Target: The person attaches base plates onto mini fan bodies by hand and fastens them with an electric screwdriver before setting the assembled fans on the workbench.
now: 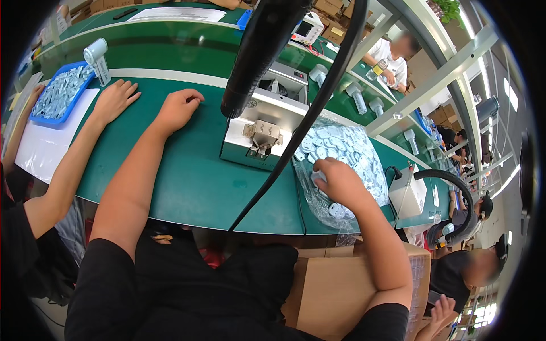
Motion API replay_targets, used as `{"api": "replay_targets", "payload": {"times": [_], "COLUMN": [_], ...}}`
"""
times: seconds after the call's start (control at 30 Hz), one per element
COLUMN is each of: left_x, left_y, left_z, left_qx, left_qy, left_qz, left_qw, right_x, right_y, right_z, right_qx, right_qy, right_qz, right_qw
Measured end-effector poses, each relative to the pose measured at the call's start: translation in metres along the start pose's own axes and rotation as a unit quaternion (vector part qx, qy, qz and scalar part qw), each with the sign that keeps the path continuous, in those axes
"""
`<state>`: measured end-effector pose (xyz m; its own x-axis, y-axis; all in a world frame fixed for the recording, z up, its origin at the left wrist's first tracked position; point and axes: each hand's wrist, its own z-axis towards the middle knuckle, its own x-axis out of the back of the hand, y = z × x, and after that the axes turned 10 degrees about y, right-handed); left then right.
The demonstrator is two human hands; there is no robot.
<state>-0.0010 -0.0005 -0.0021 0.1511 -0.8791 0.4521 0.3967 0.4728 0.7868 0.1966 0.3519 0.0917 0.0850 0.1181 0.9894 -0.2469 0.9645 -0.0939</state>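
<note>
My left hand (177, 109) rests over the green table mat (187, 182) with its fingers curled in, and no object shows in it. My right hand (340, 181) reaches over a clear plastic bag (340, 226) at the right. Thumb and fingers pinch a light blue plastic piece (318, 177), partly covered by the hand. Many similar flat, rounded light blue pieces (347, 142) fill the bag. Between my hands, at the back, stands a metal bench machine (259, 133) with a small metal fixture on its front.
A black tube (259, 57) and black cable (296, 139) cross above the machine. At left, a co-worker's hand (116, 99) lies beside a blue tray (51, 120) of pieces and a light blue handheld fan (98, 59). A white box (408, 193) and cardboard carton (335, 295) are right.
</note>
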Motion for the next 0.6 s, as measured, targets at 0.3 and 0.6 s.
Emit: {"api": "replay_targets", "payload": {"times": [0.3, 0.6], "left_x": [-0.003, -0.002], "left_y": [0.003, -0.002], "left_z": [-0.003, -0.001], "left_qx": [0.028, 0.013], "left_qy": [-0.01, -0.01], "left_qz": [-0.014, -0.004], "left_qw": [0.999, 1.0], "right_x": [0.0, 0.002], "right_y": [0.017, 0.017], "right_z": [-0.001, 0.002], "right_qx": [-0.038, -0.043], "right_qy": [0.04, -0.023], "right_qz": [0.029, 0.072], "right_qw": [0.998, 0.996]}}
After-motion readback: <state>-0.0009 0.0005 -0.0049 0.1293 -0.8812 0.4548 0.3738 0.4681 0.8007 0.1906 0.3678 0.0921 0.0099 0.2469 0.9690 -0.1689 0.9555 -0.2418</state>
